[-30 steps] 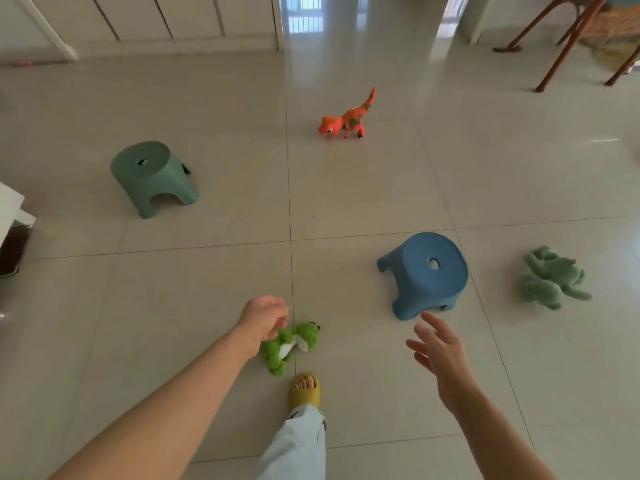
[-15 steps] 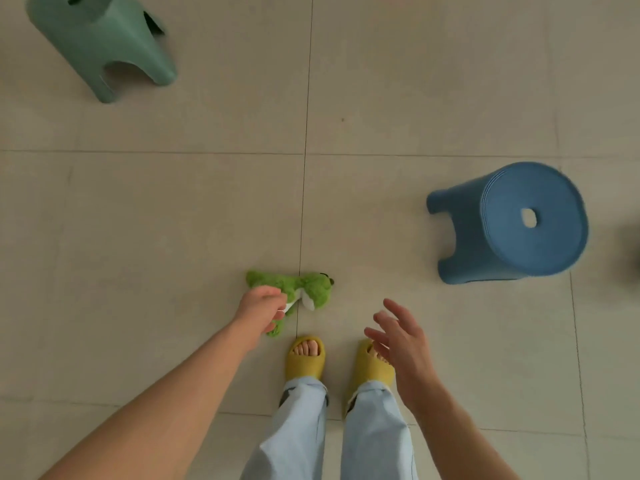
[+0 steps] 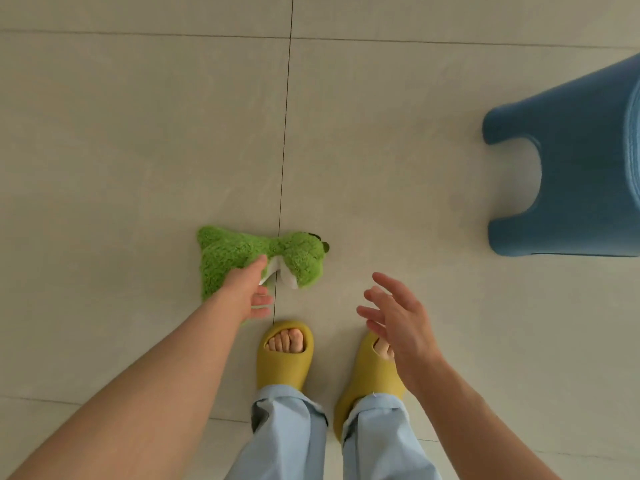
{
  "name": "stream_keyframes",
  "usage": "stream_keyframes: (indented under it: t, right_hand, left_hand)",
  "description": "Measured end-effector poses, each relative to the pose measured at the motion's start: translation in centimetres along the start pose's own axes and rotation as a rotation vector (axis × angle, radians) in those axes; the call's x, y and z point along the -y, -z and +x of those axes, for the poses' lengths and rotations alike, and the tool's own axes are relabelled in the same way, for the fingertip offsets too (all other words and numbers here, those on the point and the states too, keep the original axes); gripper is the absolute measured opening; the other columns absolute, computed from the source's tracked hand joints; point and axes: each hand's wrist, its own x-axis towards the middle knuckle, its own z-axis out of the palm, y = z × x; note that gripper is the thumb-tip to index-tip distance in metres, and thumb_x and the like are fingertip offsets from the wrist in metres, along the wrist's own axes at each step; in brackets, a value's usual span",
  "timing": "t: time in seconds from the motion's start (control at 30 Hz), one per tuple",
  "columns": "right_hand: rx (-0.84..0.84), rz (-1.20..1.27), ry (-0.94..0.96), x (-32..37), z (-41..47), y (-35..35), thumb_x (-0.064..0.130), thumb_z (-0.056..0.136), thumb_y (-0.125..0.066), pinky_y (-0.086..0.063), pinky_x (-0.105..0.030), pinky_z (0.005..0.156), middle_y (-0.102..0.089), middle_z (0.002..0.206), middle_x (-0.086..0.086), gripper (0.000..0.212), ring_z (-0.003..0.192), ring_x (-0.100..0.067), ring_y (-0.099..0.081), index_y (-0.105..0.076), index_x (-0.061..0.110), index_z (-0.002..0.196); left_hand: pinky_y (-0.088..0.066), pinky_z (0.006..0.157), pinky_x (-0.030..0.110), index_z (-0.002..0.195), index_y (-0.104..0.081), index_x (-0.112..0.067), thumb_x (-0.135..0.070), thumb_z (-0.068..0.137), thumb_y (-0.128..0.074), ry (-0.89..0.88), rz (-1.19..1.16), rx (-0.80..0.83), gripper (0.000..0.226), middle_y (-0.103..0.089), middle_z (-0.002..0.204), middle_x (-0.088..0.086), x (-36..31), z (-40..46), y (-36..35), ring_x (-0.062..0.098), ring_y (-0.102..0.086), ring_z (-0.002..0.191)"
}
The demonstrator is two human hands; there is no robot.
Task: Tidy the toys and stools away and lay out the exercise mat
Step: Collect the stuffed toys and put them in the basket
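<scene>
Right under the left hand (image 3: 247,294), whose grip pinches it, the green plush toy (image 3: 258,254) lies crosswise; the right hand (image 3: 398,320) hovers spread, farther off.

Tiled floor (image 3: 138,133), green plush toy (image 3: 228,251), blue stool (image 3: 581,161), yellow slippers (image 3: 284,362)

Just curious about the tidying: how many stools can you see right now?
1. A blue stool stands at the right edge, partly cut off by the frame. Others may be out of view.
</scene>
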Motion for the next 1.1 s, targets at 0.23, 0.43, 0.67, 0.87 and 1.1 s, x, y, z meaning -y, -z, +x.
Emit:
stream_keyframes:
  t: [0.23,0.43,0.67,0.87,1.1]
  right_hand:
    - [-0.030,-0.019,0.009,1.4,0.2,0.4,0.018,0.094,-0.049,-0.047,-0.035,0.092,-0.061,0.111,-0.004,0.027,0.085,-0.014,-0.063,-0.056,0.025,0.119]
    - [0.021,0.046,0.085,6.7,-6.8,-0.3,0.044,0.080,-0.067,-0.041,-0.041,0.102,-0.053,0.128,0.000,0.071,0.111,-0.017,-0.055,-0.033,0.028,0.140]
    - [-0.028,0.240,0.336,16.5,-16.9,1.5,0.025,0.069,-0.081,-0.056,-0.024,0.064,-0.070,0.094,0.000,0.043,0.082,-0.007,-0.069,-0.058,0.024,0.107]
    - [0.080,0.064,0.631,22.5,-27.4,5.7,-0.001,0.071,-0.074,-0.055,-0.023,0.066,-0.069,0.079,0.013,0.040,0.076,-0.004,-0.065,-0.060,0.025,0.097]
    - [0.164,-0.100,0.846,28.2,-34.9,9.4,0.012,0.067,-0.075,-0.055,-0.043,0.084,-0.067,0.100,0.003,0.047,0.097,-0.022,-0.064,-0.060,0.037,0.104]
  left_hand:
    - [-0.040,0.056,0.024,0.077,-0.045,-0.011,-0.012,0.096,-0.040,-0.139,-0.111,-0.087,0.020,-0.054,0.065,0.007,-0.3,-0.7,0.1,0.005,-0.051,0.026]
    - [-0.046,0.062,0.025,0.077,-0.056,-0.012,-0.007,0.092,-0.046,-0.368,-0.083,0.120,0.018,-0.065,0.062,0.003,-2.6,-13.4,2.0,0.007,-0.062,0.048]
    - [-0.037,0.061,0.027,0.061,-0.051,-0.017,-0.012,0.085,-0.056,-0.755,0.263,0.143,0.025,-0.052,0.053,-0.010,-6.2,-30.0,4.1,0.013,-0.047,0.061]
    - [-0.052,0.066,0.035,0.094,-0.054,-0.006,-0.034,0.074,-0.075,-0.689,-0.016,0.111,0.040,-0.067,0.093,0.015,-8.8,-42.1,5.8,0.030,-0.066,0.080]
    - [-0.040,0.036,0.016,0.077,-0.052,-0.006,-0.053,0.073,-0.050,-0.159,-0.241,0.657,0.048,-0.053,0.051,0.004,-9.7,-51.2,5.9,0.012,-0.048,0.036]
